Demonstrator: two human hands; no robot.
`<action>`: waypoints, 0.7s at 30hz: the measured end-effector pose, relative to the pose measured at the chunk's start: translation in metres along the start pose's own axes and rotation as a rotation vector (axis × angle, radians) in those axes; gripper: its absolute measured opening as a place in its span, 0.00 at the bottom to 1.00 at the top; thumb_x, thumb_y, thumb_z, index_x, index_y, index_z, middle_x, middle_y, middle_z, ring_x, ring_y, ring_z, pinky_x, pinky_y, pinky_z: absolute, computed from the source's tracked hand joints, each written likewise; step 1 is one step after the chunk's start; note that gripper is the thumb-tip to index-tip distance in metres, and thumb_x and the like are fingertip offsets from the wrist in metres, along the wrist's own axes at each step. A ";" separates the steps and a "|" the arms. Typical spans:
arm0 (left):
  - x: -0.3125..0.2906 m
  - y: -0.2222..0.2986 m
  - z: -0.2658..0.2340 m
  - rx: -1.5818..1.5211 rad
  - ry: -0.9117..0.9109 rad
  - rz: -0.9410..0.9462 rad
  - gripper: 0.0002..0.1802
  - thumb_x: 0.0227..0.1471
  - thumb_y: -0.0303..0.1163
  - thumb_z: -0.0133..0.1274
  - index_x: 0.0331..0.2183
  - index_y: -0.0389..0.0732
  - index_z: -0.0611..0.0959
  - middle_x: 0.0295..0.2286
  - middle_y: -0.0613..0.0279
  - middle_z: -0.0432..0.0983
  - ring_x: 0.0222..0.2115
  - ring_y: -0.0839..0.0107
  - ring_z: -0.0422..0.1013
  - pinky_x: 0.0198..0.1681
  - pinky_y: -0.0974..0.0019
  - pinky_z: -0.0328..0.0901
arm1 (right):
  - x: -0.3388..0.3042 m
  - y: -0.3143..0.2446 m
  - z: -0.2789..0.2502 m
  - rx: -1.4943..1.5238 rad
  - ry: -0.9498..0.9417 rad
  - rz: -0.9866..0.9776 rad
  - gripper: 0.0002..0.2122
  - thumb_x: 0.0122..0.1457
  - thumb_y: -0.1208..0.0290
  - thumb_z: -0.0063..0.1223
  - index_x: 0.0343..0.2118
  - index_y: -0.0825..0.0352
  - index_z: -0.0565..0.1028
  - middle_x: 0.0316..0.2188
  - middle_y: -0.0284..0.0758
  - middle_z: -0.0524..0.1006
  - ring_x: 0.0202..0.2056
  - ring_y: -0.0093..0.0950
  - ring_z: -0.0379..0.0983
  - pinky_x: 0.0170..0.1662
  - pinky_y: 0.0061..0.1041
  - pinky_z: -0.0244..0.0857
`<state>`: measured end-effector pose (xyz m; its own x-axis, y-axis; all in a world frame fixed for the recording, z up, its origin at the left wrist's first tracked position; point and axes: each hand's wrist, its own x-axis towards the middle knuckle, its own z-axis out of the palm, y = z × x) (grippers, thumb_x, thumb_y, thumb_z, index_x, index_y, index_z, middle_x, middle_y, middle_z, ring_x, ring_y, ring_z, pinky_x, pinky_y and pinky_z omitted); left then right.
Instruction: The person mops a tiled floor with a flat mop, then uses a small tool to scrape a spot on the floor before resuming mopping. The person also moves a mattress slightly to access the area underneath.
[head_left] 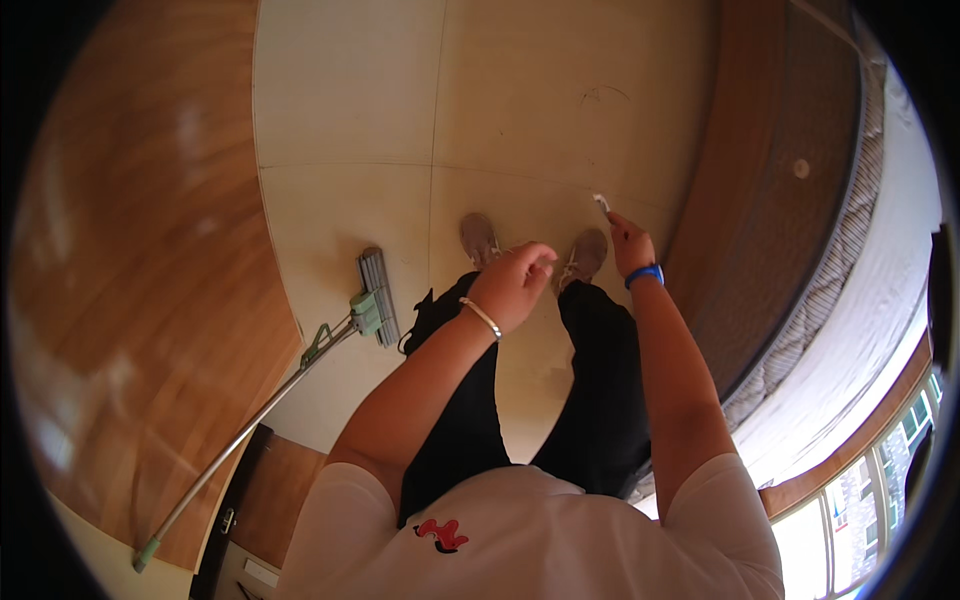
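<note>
My right hand (631, 246), with a blue band at its wrist, is closed around a thin, toothbrush-like stick (602, 204) with a white tip. The stick points away from me, above the floor near my right shoe (586, 252). In front of my legs hangs my left hand (513, 287), a pale bracelet on its wrist. Its fingers are loosely curled inward, and nothing shows in them. Below that hand is my left shoe (479, 238).
A grey-green sponge mop (375, 300) stands left of my legs, its long handle leaning along wooden panelling (130, 260). At right is a dark wooden bed frame (775, 200) with a mattress (850, 330). Dark marks show on the pale tiled floor (530, 90).
</note>
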<state>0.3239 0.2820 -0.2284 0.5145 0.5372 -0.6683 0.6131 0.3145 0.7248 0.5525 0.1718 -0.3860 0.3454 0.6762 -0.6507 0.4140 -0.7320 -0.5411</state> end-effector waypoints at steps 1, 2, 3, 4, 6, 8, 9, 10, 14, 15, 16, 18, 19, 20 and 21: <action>0.016 -0.013 0.005 0.005 -0.024 -0.032 0.09 0.51 0.30 0.45 0.36 0.39 0.73 0.23 0.61 0.72 0.25 0.72 0.69 0.30 0.70 0.63 | 0.020 0.002 0.012 -0.023 0.006 -0.001 0.14 0.54 0.66 0.46 0.44 0.58 0.72 0.32 0.43 0.75 0.36 0.37 0.73 0.39 0.30 0.65; 0.030 -0.026 0.012 0.007 -0.041 -0.036 0.09 0.51 0.30 0.45 0.36 0.39 0.73 0.24 0.60 0.72 0.25 0.71 0.69 0.30 0.69 0.63 | 0.040 0.004 0.024 -0.042 0.015 0.000 0.14 0.54 0.66 0.46 0.44 0.58 0.72 0.33 0.44 0.75 0.38 0.39 0.72 0.41 0.31 0.65; 0.046 -0.038 0.018 0.008 -0.053 -0.036 0.10 0.51 0.31 0.45 0.36 0.38 0.73 0.24 0.59 0.72 0.25 0.69 0.70 0.30 0.68 0.64 | 0.061 0.001 0.037 -0.067 0.019 0.006 0.14 0.54 0.65 0.45 0.44 0.58 0.72 0.34 0.44 0.75 0.39 0.39 0.72 0.41 0.32 0.65; 0.060 -0.044 0.023 0.011 -0.063 -0.028 0.10 0.51 0.32 0.45 0.36 0.38 0.73 0.24 0.58 0.73 0.25 0.68 0.70 0.30 0.67 0.64 | 0.079 0.001 0.048 -0.092 0.028 0.007 0.14 0.54 0.65 0.45 0.44 0.57 0.72 0.35 0.44 0.75 0.39 0.40 0.71 0.42 0.33 0.65; 0.090 -0.050 0.028 0.027 -0.196 -0.086 0.10 0.51 0.33 0.45 0.33 0.37 0.74 0.26 0.55 0.73 0.28 0.62 0.71 0.32 0.63 0.65 | 0.109 0.008 0.070 -0.186 0.079 0.030 0.15 0.55 0.65 0.42 0.45 0.56 0.71 0.36 0.43 0.74 0.37 0.41 0.71 0.41 0.34 0.65; 0.115 -0.057 0.032 0.183 -0.254 -0.042 0.10 0.51 0.34 0.45 0.31 0.37 0.74 0.26 0.53 0.73 0.28 0.58 0.71 0.32 0.61 0.65 | 0.136 0.014 0.091 -0.242 0.108 0.076 0.16 0.55 0.65 0.41 0.47 0.54 0.69 0.36 0.43 0.74 0.36 0.42 0.71 0.40 0.36 0.65; 0.126 -0.062 0.036 0.330 -0.249 0.035 0.11 0.51 0.35 0.45 0.31 0.37 0.73 0.25 0.52 0.72 0.27 0.58 0.71 0.31 0.61 0.65 | 0.151 0.020 0.102 -0.287 0.104 0.078 0.16 0.55 0.65 0.40 0.48 0.54 0.69 0.36 0.42 0.74 0.35 0.42 0.71 0.40 0.37 0.65; 0.139 -0.058 0.034 0.433 -0.288 0.047 0.11 0.51 0.36 0.45 0.30 0.37 0.72 0.25 0.51 0.72 0.28 0.57 0.71 0.30 0.60 0.65 | 0.163 0.026 0.112 -0.335 0.102 0.079 0.17 0.55 0.66 0.40 0.48 0.53 0.68 0.35 0.42 0.74 0.34 0.42 0.71 0.39 0.39 0.65; 0.185 -0.065 0.030 0.549 -0.147 -0.091 0.11 0.51 0.35 0.44 0.30 0.36 0.71 0.26 0.49 0.71 0.27 0.55 0.71 0.30 0.55 0.65 | 0.181 0.002 0.149 -0.560 -0.140 0.077 0.18 0.56 0.65 0.38 0.52 0.54 0.64 0.33 0.39 0.75 0.33 0.40 0.72 0.33 0.39 0.65; 0.192 -0.067 0.030 0.556 -0.098 -0.042 0.10 0.51 0.33 0.44 0.29 0.35 0.71 0.25 0.50 0.72 0.26 0.55 0.71 0.29 0.55 0.65 | 0.172 -0.014 0.157 -0.714 -0.153 -0.015 0.19 0.56 0.67 0.38 0.52 0.54 0.63 0.33 0.39 0.74 0.34 0.40 0.72 0.34 0.40 0.66; 0.200 -0.063 0.032 0.567 -0.063 0.030 0.10 0.50 0.32 0.44 0.27 0.35 0.72 0.23 0.50 0.72 0.25 0.55 0.71 0.27 0.56 0.65 | 0.156 -0.030 0.157 -0.864 -0.155 -0.085 0.19 0.56 0.68 0.37 0.53 0.53 0.62 0.32 0.39 0.74 0.34 0.40 0.72 0.35 0.40 0.66; 0.198 -0.059 0.045 0.520 0.047 0.132 0.09 0.50 0.32 0.44 0.25 0.35 0.72 0.21 0.52 0.72 0.23 0.55 0.71 0.24 0.57 0.64 | 0.146 -0.036 0.180 -0.892 -0.189 -0.180 0.20 0.56 0.70 0.36 0.53 0.53 0.62 0.32 0.38 0.74 0.34 0.41 0.72 0.35 0.40 0.67; 0.198 -0.056 0.057 0.496 0.074 0.198 0.09 0.49 0.31 0.44 0.24 0.35 0.72 0.20 0.53 0.72 0.22 0.56 0.71 0.23 0.58 0.64 | 0.157 -0.016 0.195 -0.768 -0.186 -0.137 0.20 0.56 0.70 0.36 0.54 0.54 0.61 0.32 0.38 0.74 0.34 0.40 0.72 0.35 0.39 0.67; 0.197 -0.057 0.060 0.465 0.104 0.264 0.09 0.49 0.31 0.44 0.23 0.35 0.72 0.19 0.53 0.72 0.22 0.56 0.71 0.21 0.59 0.64 | 0.161 -0.012 0.203 -0.700 -0.191 -0.142 0.20 0.55 0.71 0.36 0.53 0.56 0.62 0.31 0.38 0.73 0.33 0.40 0.72 0.34 0.38 0.67; 0.184 -0.038 0.046 0.424 0.033 0.261 0.09 0.49 0.31 0.44 0.22 0.36 0.71 0.18 0.54 0.71 0.20 0.57 0.70 0.21 0.58 0.64 | 0.165 -0.010 0.207 -0.628 -0.194 -0.145 0.20 0.55 0.72 0.36 0.53 0.57 0.62 0.31 0.39 0.73 0.32 0.39 0.73 0.33 0.36 0.68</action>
<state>0.4231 0.3328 -0.3864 0.6685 0.5819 -0.4632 0.6597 -0.1765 0.7305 0.4314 0.2736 -0.5987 0.1163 0.6941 -0.7104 0.8764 -0.4082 -0.2554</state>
